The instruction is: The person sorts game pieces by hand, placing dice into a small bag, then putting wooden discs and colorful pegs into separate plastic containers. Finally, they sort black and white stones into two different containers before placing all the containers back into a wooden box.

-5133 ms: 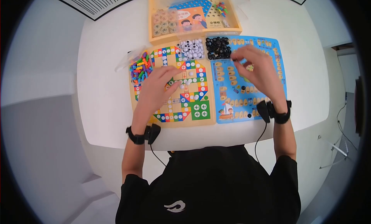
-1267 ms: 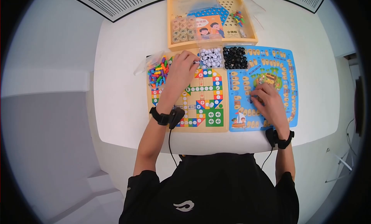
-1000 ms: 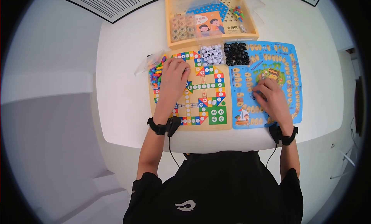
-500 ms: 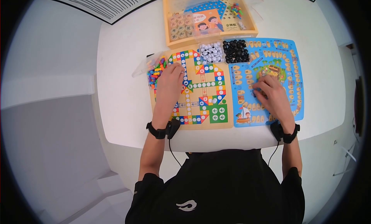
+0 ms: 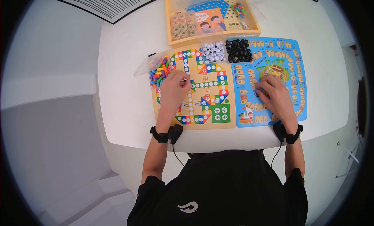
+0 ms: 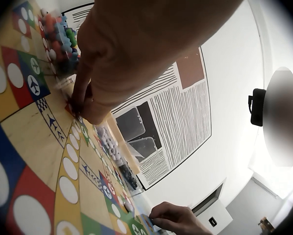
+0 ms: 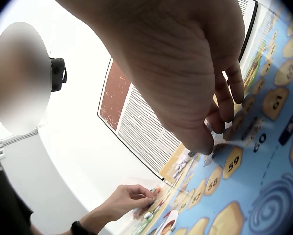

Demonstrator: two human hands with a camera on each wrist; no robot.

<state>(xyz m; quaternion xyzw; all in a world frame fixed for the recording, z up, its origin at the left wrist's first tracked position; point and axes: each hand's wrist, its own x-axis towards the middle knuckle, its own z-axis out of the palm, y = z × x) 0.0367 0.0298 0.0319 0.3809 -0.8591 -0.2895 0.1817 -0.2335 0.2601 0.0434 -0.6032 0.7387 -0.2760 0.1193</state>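
Note:
In the head view, my left hand (image 5: 174, 89) bends over the wooden ludo board (image 5: 232, 126), pinching a small white go stone (image 5: 184, 80). The left wrist view shows its fingertips low over the printed board. My right hand (image 5: 276, 94) rests on the blue numbered board (image 5: 302, 109), fingers loosely bent. Seen from the right wrist, the fingertips of the right hand (image 7: 185, 83) are down at the board beside a dark spot near number 59; I cannot tell if they hold something. Another white stone (image 5: 216, 101) lies on the ludo board's lower right.
Boxes of white stones (image 5: 214, 52) and black stones (image 5: 239, 51) stand along the boards' top edge. A box of coloured pegs (image 5: 159, 73) sits left of them. Behind is a wooden case (image 5: 183, 42) with wooden discs (image 5: 183, 25) and an orange booklet (image 5: 210, 22).
My left hand has gone from beside the white-stone box leftward, then down over the ludo board. My right hand left the black-stone box earlier and has since stayed on the blue board.

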